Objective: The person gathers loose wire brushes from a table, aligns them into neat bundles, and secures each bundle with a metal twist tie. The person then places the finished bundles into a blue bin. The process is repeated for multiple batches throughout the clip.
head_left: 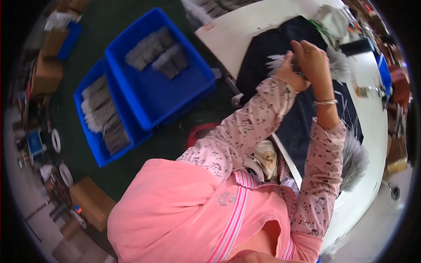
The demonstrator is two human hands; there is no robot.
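Nearest, pink floral sleeves rise to the white counter (pixel 372 131), where both hands meet over a dark cloth (pixel 267 48) (its contrast shows pale strands): left hand (pixel 290 70) and right hand (pixel 313 59) fingers pinch a grey-white feather tuft (pixel 277 61); beyond, blue bins (pixel 158 74) hold sorted bundles

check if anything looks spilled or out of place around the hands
Nothing looks spilled. Both hands, left hand and right hand, work pale grey feathers over the dark cloth on the white table; more feather bundles lie sorted in two blue plastic bins.
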